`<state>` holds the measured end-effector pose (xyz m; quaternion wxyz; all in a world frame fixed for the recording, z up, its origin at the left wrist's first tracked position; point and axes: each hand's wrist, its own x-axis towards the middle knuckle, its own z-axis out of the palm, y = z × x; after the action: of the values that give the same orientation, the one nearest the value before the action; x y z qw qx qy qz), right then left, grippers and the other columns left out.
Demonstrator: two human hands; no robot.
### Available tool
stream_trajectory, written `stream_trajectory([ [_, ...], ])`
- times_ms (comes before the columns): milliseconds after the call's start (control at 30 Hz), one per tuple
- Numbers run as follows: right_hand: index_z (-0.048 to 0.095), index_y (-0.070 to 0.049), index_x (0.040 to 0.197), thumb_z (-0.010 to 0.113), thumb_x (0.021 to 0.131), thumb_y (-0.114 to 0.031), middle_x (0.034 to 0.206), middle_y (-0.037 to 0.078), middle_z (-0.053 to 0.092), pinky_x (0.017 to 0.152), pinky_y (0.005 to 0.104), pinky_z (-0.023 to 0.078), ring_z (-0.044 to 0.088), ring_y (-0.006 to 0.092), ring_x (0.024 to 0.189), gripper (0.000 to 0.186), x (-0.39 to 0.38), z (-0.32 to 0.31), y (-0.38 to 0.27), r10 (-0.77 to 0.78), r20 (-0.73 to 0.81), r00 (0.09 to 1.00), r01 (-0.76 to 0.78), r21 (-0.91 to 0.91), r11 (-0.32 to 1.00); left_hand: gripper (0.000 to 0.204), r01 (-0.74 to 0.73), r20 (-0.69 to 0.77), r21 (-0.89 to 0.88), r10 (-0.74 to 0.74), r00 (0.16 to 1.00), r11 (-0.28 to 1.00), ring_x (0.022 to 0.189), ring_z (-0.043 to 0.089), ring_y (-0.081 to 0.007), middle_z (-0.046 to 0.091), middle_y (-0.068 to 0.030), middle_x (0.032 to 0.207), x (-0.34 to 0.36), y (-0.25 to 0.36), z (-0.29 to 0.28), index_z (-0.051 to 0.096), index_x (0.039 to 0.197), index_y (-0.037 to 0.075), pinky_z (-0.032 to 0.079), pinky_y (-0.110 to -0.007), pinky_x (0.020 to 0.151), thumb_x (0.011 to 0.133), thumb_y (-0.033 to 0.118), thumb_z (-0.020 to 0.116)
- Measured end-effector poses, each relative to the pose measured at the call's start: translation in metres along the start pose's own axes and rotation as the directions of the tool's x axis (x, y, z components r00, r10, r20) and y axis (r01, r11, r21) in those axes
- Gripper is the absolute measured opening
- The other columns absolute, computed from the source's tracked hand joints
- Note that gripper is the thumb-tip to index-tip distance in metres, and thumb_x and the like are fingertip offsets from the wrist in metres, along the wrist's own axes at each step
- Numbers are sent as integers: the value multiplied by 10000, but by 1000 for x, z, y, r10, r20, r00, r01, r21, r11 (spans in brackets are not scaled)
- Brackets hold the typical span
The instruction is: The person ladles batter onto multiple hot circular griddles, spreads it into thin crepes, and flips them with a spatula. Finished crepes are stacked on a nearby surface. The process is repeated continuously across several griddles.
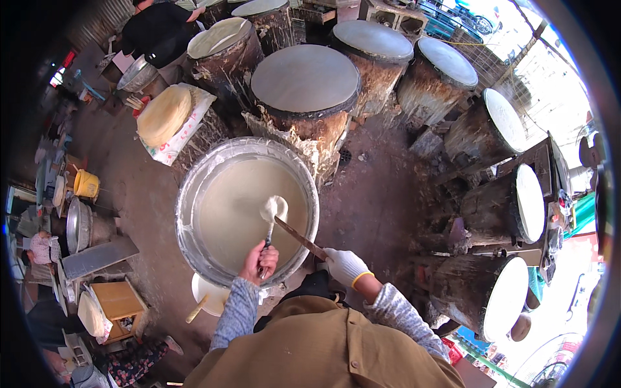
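Observation:
My bare left hand (259,260) grips the handle of a metal ladle, whose bowl (273,208) holds pale batter above a large metal pot (183,213) of creamy liquid (229,207). My right hand (343,265), in a white glove with a yellow cuff, is closed on a long wooden stick (301,239); the stick's far end meets the ladle near its bowl. A white container (200,294) with a yellowish handle beside it is partly hidden below the pot.
Drum stoves with round griddles (304,76) arc ahead and to the right (527,204). Stacked flatbreads (162,116) sit front-left on a cloth. A yellow bucket (86,184), metal basin (77,223) and wooden box (113,301) are left. A co-worker (152,29) is back-left; other people are lower left.

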<state>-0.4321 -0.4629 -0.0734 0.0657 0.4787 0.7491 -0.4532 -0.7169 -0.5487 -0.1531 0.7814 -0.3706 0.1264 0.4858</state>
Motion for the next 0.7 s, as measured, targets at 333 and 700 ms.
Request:
stream_trajectory([
  [333,566,-6,1322,499,992,-123,705,42,598,585,262,484,543,80,601,356,-50,-100,-81,-314,7,949,226,680,697,386,-494,269,656,435,859,571,383,235,-31,310,61,585,-175,-101,177,438,873,113,238,-201,314,1050,448,367],
  [700,594,-60,1306,520,994,-176,639,39,583,535,279,483,548,95,530,341,-26,-121,-59,-312,-159,937,343,601,722,397,-430,65,795,644,762,429,414,315,-65,358,50,588,-163,-89,169,485,846,126,310,-232,357,1021,480,440],
])
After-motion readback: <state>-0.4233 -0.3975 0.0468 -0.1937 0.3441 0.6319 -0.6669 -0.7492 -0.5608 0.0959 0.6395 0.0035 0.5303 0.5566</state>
